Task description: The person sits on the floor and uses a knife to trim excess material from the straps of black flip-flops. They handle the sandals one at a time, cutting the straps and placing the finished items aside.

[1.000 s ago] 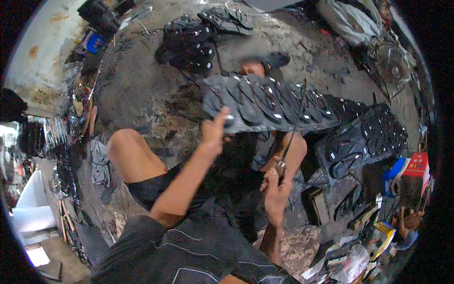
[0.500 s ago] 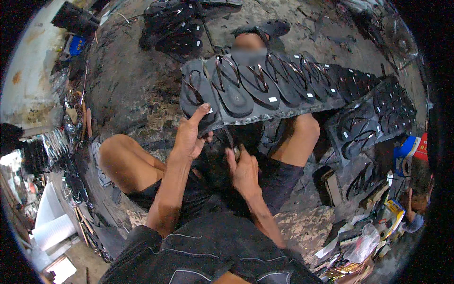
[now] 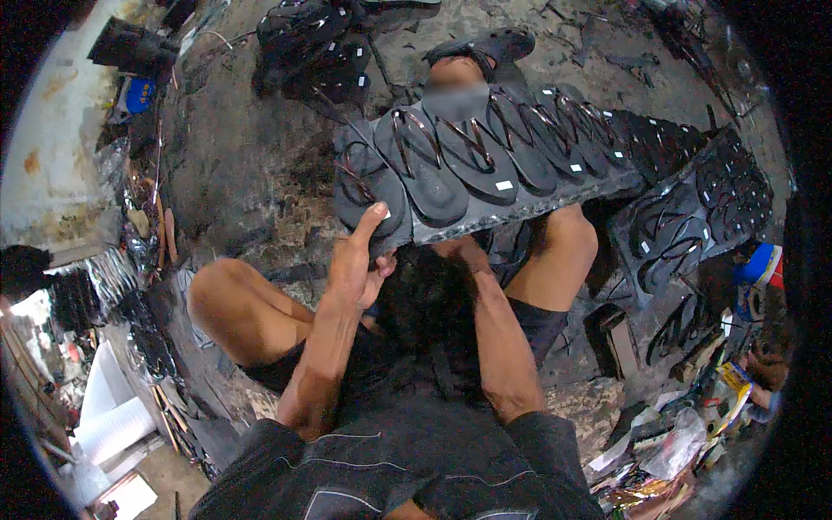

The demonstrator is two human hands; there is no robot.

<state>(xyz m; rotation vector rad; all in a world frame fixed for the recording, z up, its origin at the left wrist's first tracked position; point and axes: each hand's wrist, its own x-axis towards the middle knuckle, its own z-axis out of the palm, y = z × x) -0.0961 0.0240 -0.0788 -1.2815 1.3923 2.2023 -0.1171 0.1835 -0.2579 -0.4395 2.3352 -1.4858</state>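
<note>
A long row of black flip-flops point(image 3: 431, 192) with shiny dark straps lies side by side on a black rubber sheet point(image 3: 529, 208) across my lap. My left hand point(image 3: 351, 264) grips the leftmost flip-flop point(image 3: 368, 186), thumb on top near its white label, the other fingers curled by the lower edge. A dark gap runs between that flip-flop and its neighbour. Under the sheet's near edge, just right of the gap, reaches my right hand point(image 3: 464, 250). Its fingers are hidden, and so is anything in them.
A second sheet of flip-flops point(image 3: 663, 234) lies on the right. Dark sandals point(image 3: 312, 43) are piled at the far left. Beyond the row is a black shoe point(image 3: 503, 48). Scraps and plastic point(image 3: 676, 442) litter the lower right, near another person's arm point(image 3: 764, 381). White rolls point(image 3: 113, 425) stand lower left.
My right hand, which held a thin-bladed tool below the sheet, has moved forward under its near edge. The gap beside the leftmost flip-flop looks wider. My left hand keeps its grip.
</note>
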